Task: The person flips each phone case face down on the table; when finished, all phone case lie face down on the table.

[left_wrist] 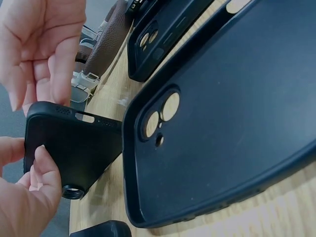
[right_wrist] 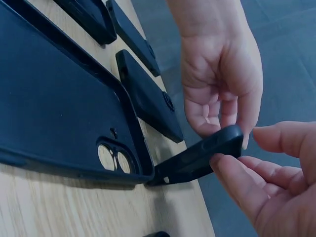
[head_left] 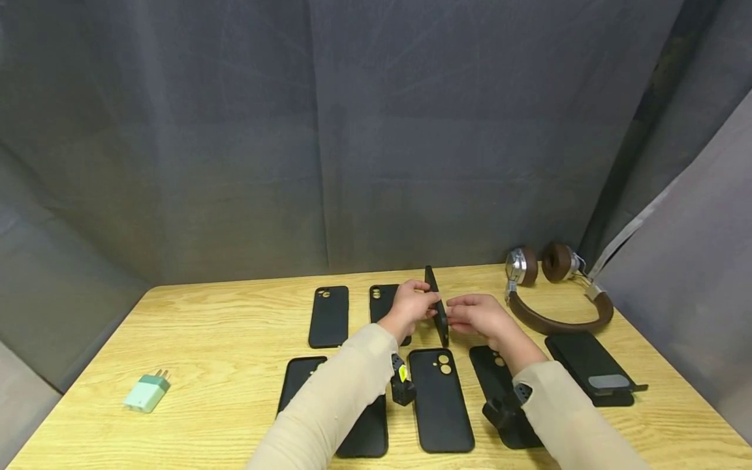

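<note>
A black phone case (head_left: 436, 307) stands on its edge at the back of the table, slightly tilted. My left hand (head_left: 414, 303) pinches it from the left, with the thumb and fingers at its upper end in the left wrist view. Close on its other side is my right hand (head_left: 478, 316), fingers extended. In the right wrist view, a right fingertip (right_wrist: 219, 162) overlaps the case's lower side; whether it presses there I cannot tell. Partly behind my left hand lies another case (head_left: 382, 301). In front lies a case (head_left: 442, 401) with its hollow side up.
More black cases lie around: one at the back left (head_left: 329, 316), one under my left forearm (head_left: 367, 431), one under my right wrist (head_left: 490, 372). Brown headphones (head_left: 546, 323) and a black case with a grey oval (head_left: 587, 362) are right. A pale green plug adapter (head_left: 147, 393) lies left.
</note>
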A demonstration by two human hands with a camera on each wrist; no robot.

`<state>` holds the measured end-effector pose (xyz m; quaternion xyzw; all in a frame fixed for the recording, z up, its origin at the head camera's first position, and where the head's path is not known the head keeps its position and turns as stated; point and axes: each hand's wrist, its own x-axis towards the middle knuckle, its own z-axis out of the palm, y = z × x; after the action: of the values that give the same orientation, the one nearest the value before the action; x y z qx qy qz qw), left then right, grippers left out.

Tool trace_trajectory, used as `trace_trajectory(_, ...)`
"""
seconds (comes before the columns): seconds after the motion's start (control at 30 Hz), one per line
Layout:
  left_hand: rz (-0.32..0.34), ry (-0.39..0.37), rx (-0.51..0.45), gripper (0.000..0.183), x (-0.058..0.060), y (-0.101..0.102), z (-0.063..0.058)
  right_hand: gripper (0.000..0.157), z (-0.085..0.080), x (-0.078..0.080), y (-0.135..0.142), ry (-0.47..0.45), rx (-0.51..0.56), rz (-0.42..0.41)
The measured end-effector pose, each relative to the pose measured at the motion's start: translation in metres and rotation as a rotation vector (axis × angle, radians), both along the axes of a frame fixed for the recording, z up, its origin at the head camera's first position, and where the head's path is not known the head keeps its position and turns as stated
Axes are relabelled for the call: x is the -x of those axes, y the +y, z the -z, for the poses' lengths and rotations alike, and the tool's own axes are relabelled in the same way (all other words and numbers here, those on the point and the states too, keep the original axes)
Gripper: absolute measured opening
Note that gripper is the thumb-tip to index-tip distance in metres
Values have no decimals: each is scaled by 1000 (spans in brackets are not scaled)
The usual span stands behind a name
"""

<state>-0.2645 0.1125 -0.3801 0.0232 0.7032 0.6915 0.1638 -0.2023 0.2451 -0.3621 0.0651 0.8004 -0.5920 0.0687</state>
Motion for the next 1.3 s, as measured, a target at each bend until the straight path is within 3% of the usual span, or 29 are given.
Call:
trace_trajectory(0.23, -5, 1, 18, 27, -1, 1, 0, 42, 1, -1, -9, 16, -106, 1)
trace_trajectory(0.47, -4, 7, 11, 27, 0, 1, 3, 32, 1, 0, -16, 20, -144, 47)
trace_trajectory(0.73, 12, 14, -91, 25, 5, -4, 12, 30, 1, 0, -15, 34, -117, 111)
trace_trajectory(0.97, -8, 13, -105, 29, 5, -12, 19, 40, -5, -1, -6, 50, -63, 156)
trace_trajectory(1.3, 41, -81, -132, 29, -4, -6, 22, 47, -20, -3, 3, 49, 13, 167)
